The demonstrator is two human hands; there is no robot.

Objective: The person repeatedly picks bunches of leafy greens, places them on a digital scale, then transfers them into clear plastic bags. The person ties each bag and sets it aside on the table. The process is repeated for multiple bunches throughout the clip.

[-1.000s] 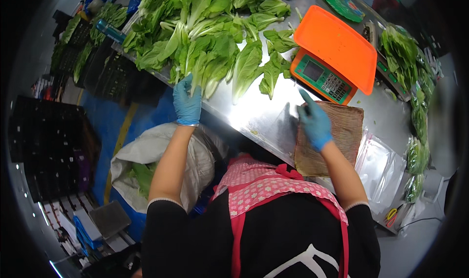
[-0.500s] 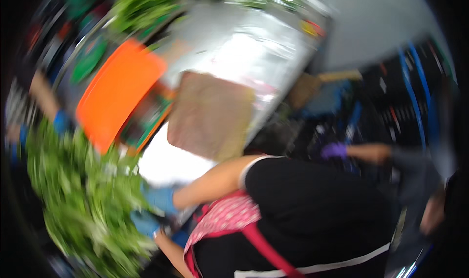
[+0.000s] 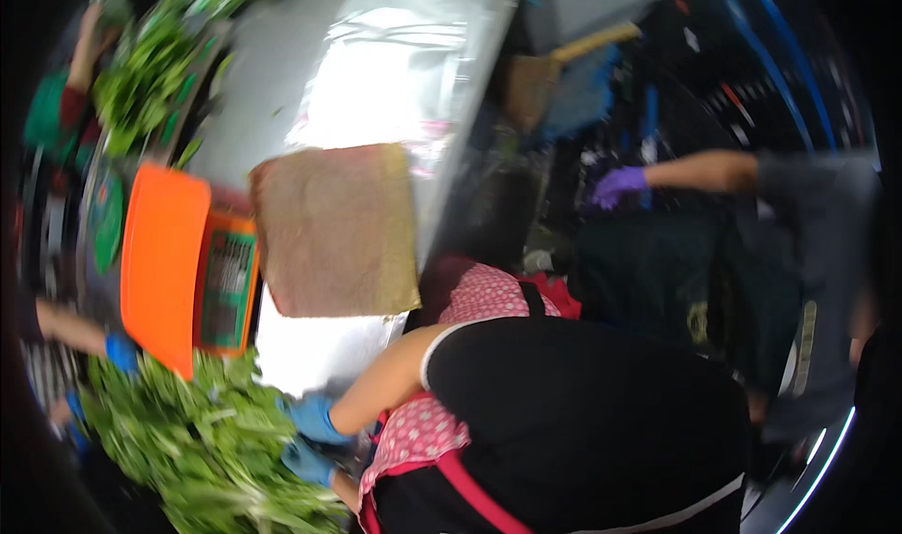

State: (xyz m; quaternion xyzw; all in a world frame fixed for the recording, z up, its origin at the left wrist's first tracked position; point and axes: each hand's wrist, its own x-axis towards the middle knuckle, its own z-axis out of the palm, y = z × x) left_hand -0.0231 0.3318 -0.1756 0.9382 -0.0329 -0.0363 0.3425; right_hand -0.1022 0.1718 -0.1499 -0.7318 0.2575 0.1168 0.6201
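Observation:
A heap of leafy greens [image 3: 197,440] fills the lower left of the head view. My right hand [image 3: 315,419], in a blue glove, reaches into the right edge of the heap. Just below it is my left hand [image 3: 308,462], gloved in the same blue and touching the leaves too. Leaves and blur hide the fingers of both, so their grip cannot be made out. Above the greens stands what looks like an orange weighing scale [image 3: 167,262] with a green panel. A brownish square sheet [image 3: 338,229], perhaps cloth, lies right of it.
A metal table [image 3: 272,74] carries shiny clear plastic [image 3: 395,55] and more greens [image 3: 146,78] behind. At the left, a co-worker's blue-gloved hand [image 3: 122,352] is by the heap. On the right, another person's purple-gloved hand [image 3: 618,186] reaches over dark clutter.
My view has turned to the right, so the table, scale and brown sheet sit farther left. Both my hands remain at the edge of the greens. The purple-gloved hand appears higher.

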